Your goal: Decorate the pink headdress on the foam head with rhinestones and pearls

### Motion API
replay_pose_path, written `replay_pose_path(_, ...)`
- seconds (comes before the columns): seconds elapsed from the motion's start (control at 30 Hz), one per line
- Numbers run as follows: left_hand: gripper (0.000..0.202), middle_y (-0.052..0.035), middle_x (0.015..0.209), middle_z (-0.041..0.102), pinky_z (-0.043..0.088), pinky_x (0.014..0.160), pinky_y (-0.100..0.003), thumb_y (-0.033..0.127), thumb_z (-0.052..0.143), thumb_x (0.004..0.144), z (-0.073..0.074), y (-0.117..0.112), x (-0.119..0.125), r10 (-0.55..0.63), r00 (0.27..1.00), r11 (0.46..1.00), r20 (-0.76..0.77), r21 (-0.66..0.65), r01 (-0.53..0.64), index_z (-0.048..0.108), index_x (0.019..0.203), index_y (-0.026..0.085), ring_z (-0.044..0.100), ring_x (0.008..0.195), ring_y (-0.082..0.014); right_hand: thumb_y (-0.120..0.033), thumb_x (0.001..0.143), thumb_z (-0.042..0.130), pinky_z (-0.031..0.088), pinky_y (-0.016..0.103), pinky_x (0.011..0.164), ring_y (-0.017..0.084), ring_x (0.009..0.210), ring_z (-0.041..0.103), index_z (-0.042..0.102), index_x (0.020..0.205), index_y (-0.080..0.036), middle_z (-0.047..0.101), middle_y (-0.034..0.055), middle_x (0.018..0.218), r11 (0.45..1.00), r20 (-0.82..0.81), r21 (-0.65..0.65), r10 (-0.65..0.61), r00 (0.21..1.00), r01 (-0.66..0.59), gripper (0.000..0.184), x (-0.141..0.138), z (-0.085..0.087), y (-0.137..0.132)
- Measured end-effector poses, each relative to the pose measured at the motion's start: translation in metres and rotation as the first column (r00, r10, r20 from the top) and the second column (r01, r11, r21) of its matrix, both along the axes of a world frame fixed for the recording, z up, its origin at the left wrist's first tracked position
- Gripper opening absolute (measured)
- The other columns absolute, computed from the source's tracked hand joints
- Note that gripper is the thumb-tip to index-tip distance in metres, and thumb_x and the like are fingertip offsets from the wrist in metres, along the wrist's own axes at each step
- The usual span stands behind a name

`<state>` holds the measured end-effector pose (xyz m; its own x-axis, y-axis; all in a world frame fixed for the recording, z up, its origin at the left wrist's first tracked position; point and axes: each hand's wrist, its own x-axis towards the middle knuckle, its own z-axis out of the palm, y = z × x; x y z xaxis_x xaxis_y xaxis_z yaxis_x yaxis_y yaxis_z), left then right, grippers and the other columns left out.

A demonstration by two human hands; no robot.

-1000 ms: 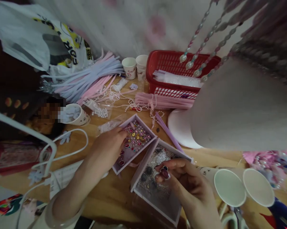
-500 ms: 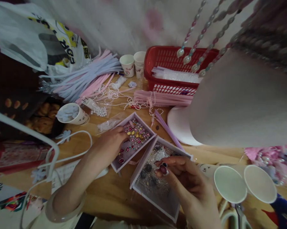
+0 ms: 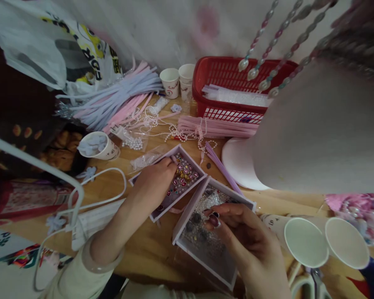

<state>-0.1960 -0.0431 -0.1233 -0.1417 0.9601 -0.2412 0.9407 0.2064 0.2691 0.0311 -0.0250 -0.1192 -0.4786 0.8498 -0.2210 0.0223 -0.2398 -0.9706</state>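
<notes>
My left hand [image 3: 157, 176] reaches into a small lilac box [image 3: 191, 189] of red, pink and gold rimmed gems and pearl beads. Its fingers are curled together, with the tips pointing down among the gems; whatever they pinch is hidden. Over a second lilac box [image 3: 182, 230], holding tiny beads, dark round pieces and a clear bag, hovers my right hand [image 3: 245, 241]. Thumb and forefinger are pinched together there. Dark glittery nails show at the tips, and I cannot make out what small thing is between them.
Behind the boxes are a red basket [image 3: 230, 110], pink pipe cleaners [image 3: 221, 126] and bead strings. A white mannequin form [image 3: 299, 137] with hanging bead strands fills the right. Paper cups [image 3: 306, 243] and scissors [image 3: 305, 286] lie front right; a white lamp arm [image 3: 43, 164] crosses the left.
My left hand has moved right and up within the gem box, covering other gems. My right hand keeps its pinch over the second box. The whole view has shifted slightly.
</notes>
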Motion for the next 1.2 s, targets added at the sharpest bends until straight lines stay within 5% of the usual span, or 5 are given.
replay_pose_path(0.3, 0.039, -0.0132, 0.126, 0.069, 0.056, 0.096, -0.04, -0.001, 0.041, 0.096, 0.008, 0.001, 0.003, -0.035, 0.999, 0.987, -0.021, -0.159, 0.031, 0.072, 0.116, 0.013, 0.07, 0.111, -0.0272, -0.028, 0.093, 0.077, 0.063, 0.014, 0.075, 0.011, 0.08, 0.079, 0.08, 0.1, -0.035, 0.082, -0.0029, 0.089, 1.0, 0.021, 0.008, -0.013, 1.0, 0.012, 0.01, 0.002, 0.001, -0.002)
replay_pose_path(0.73, 0.037, -0.0097, 0.108, 0.074, 0.056, 0.082, -0.032, 0.006, 0.044, 0.097, -0.01, -0.006, -0.01, -0.008, 1.0, 1.0, 0.009, 0.019, 0.008, 0.078, 0.104, 0.018, 0.072, 0.093, -0.0215, -0.026, 0.094, 0.076, 0.061, 0.01, 0.076, 0.009, 0.082, 0.079, 0.08, 0.101, -0.036, 0.082, -0.0039, 0.09, 0.999, 0.025, 0.033, -0.012, 1.0, 0.011, 0.012, 0.002, 0.003, -0.001)
replay_pose_path(1.0, 0.029, -0.0095, 0.113, 0.074, 0.057, 0.091, -0.036, 0.01, 0.049, 0.099, -0.016, -0.007, -0.011, -0.006, 0.998, 0.999, 0.057, 0.049, 0.003, 0.074, 0.111, 0.019, 0.072, 0.102, -0.0235, -0.029, 0.086, 0.084, 0.068, 0.028, 0.082, 0.019, 0.08, 0.082, 0.083, 0.1, -0.028, 0.085, 0.0044, 0.095, 0.988, -0.1, -0.127, -0.104, 0.99, 0.091, 0.014, -0.006, 0.001, 0.005)
replay_pose_path(1.2, 0.024, -0.0086, 0.108, 0.077, 0.057, 0.089, -0.035, 0.01, 0.05, 0.096, -0.011, -0.007, -0.01, 0.018, 0.994, 0.995, 0.11, 0.1, -0.029, 0.073, 0.098, 0.018, 0.073, 0.097, -0.0219, -0.024, 0.085, 0.086, 0.065, 0.024, 0.088, 0.017, 0.094, 0.082, 0.082, 0.107, -0.029, 0.085, 0.0038, 0.103, 0.985, -0.146, -0.166, -0.065, 0.987, 0.041, 0.023, -0.004, 0.0, 0.007)
